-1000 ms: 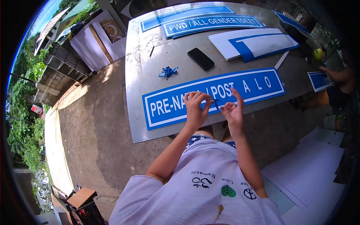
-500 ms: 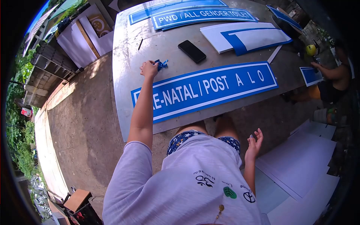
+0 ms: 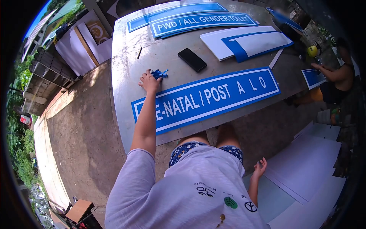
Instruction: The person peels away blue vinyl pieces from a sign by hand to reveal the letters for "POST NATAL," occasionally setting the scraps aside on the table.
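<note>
A crumpled clump of blue vinyl scraps (image 3: 159,73) lies on the grey table (image 3: 126,57), upper left of centre. The left hand (image 3: 149,81) touches its edge

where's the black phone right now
In the head view the black phone lies on the metal table, between the PWD sign and the PRE-NATAL sign, right of the blue scraps.

counter (image 3: 126,80): grey sheet, frame centre
front: PRE-NATAL sign (image 3: 207,97)
middle: phone (image 3: 192,59), blue scraps (image 3: 159,73)
top: signs (image 3: 198,19), white-blue panels (image 3: 246,41)
</note>
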The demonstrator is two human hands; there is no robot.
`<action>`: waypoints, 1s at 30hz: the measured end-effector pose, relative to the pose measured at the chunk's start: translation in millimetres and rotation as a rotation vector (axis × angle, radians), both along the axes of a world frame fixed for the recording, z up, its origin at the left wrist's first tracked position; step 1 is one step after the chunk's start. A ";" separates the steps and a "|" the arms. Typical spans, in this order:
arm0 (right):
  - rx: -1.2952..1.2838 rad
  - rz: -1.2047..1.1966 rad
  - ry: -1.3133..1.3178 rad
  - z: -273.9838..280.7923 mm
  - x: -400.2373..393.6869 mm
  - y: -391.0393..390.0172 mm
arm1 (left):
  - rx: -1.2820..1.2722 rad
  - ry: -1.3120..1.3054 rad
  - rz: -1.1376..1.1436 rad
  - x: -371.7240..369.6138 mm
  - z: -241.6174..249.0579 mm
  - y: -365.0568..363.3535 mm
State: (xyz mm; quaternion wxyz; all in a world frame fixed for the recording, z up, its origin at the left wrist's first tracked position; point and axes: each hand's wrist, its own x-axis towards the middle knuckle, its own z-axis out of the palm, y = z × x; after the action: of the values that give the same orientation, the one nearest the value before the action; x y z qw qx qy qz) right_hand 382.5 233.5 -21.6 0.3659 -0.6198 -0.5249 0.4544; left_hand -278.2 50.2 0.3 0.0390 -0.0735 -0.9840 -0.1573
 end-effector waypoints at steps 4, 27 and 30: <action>-0.027 0.017 -0.010 -18.9 9.7 2.7 | 0.002 -0.097 0.039 -4.0 9.2 -4.9; -0.434 0.590 -0.305 -176.9 65.0 -11.9 | 0.469 0.097 -0.553 169.9 62.1 44.9; -0.484 0.609 -0.429 -150.4 36.0 7.7 | 0.414 0.092 -0.686 191.5 60.1 52.3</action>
State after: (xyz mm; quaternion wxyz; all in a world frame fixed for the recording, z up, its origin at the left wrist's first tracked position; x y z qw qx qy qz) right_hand 418.5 241.1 -172.0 -0.0573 -0.5849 -0.6262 0.5124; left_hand -86.7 102.5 60.4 0.0422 -0.3951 -0.8471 -0.3528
